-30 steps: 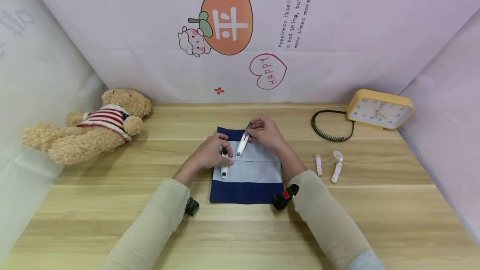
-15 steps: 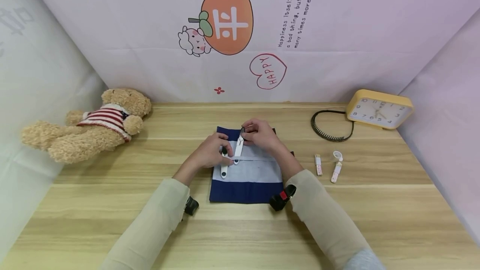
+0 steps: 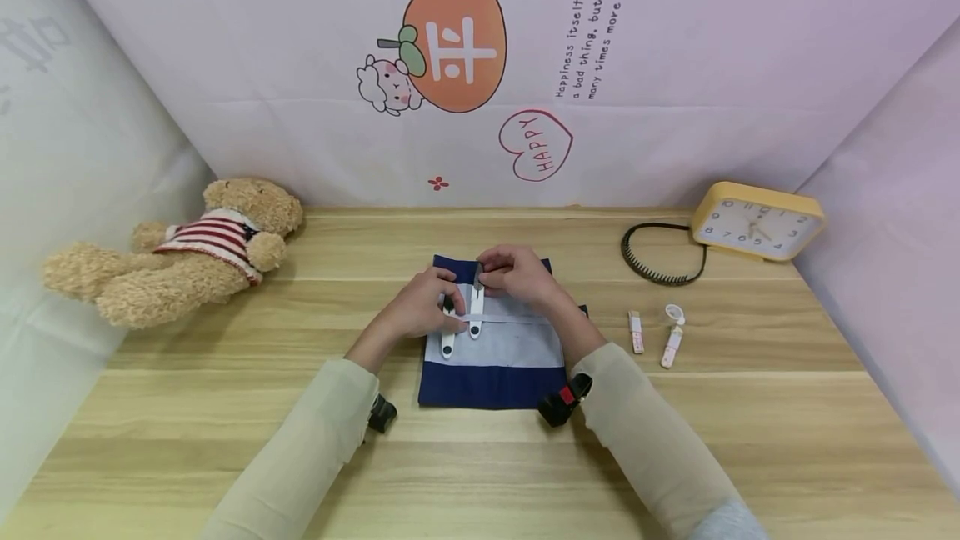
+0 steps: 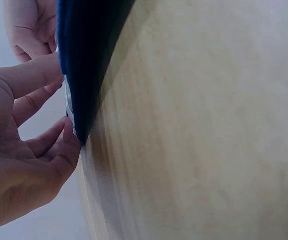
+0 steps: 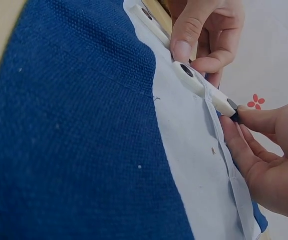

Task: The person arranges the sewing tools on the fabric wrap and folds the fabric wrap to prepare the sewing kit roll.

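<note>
One crooked push from my right hand (image 3: 519, 275), pinching the white tool (image 3: 477, 299), could drag loose the elastic band (image 5: 218, 130) that my left hand (image 3: 427, 303) pinches.

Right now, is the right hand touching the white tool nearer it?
Touching: the right wrist view shows the right hand pinching that tool by its black end.

We list, on the desk (image 3: 480, 482): cloth organizer (image 3: 495, 387), central, a left tool (image 3: 447, 342) and right tool (image 3: 477, 305) upon it — teddy bear (image 3: 206, 250) leftward; rightward, clock (image 3: 759, 225) behind two small strips (image 3: 636, 332).
</note>
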### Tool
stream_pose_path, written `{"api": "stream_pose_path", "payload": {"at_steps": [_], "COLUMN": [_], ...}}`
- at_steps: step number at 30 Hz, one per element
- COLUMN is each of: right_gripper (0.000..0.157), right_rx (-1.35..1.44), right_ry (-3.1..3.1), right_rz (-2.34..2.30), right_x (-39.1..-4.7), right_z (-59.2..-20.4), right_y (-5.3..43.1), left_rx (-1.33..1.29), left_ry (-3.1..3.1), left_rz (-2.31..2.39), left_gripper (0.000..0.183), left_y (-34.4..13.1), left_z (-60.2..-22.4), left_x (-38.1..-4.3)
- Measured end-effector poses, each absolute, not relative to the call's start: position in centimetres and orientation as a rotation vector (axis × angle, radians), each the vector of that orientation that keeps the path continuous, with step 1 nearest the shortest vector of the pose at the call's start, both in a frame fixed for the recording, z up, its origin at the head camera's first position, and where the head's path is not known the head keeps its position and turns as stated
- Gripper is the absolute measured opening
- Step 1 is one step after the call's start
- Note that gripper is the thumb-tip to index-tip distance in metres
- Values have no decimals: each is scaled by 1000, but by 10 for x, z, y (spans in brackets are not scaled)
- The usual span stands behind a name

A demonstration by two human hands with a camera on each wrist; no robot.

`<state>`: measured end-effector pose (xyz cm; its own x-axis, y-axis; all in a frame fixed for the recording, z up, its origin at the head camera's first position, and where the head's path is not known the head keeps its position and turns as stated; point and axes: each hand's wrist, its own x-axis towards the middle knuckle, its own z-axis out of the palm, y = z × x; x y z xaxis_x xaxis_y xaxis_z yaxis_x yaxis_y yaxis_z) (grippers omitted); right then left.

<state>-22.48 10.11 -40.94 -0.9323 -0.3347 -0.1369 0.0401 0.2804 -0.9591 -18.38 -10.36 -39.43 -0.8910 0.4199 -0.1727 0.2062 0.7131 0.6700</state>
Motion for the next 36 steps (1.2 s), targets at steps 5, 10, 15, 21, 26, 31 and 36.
{"api": "stream_pose_path", "payload": {"at_steps": [5,10,15,21,26,31,36], "right_gripper": [32,32,33,32,30,29,27], "right_rx": [-286,-310,-361,-377,-400,-432,-482], "right_ry": [2263,2258,2256,2268,2302,2320,2342], "right_rz": [-1657,-1640,-1592,-1528,-1490,-1454,-1399], "right_x": [-224,-222,-218,-215,-214,-213,-211], "right_z": [-409,-408,-406,-404,-405,-404,-402], "right_y": [101,101,102,102,103,104,104], "left_rx": [511,510,490,493,507,515,503], "left_ry": [2609,2605,2597,2597,2598,2598,2594], "left_rz": [968,974,982,985,985,986,987], "left_gripper": [15,14,14,13,13,14,14], "left_y": [-104,-104,-104,-104,-104,-104,-104], "left_z": [-394,-394,-394,-394,-394,-395,-395], "left_x": [-183,-183,-184,-183,-184,-184,-185]}}
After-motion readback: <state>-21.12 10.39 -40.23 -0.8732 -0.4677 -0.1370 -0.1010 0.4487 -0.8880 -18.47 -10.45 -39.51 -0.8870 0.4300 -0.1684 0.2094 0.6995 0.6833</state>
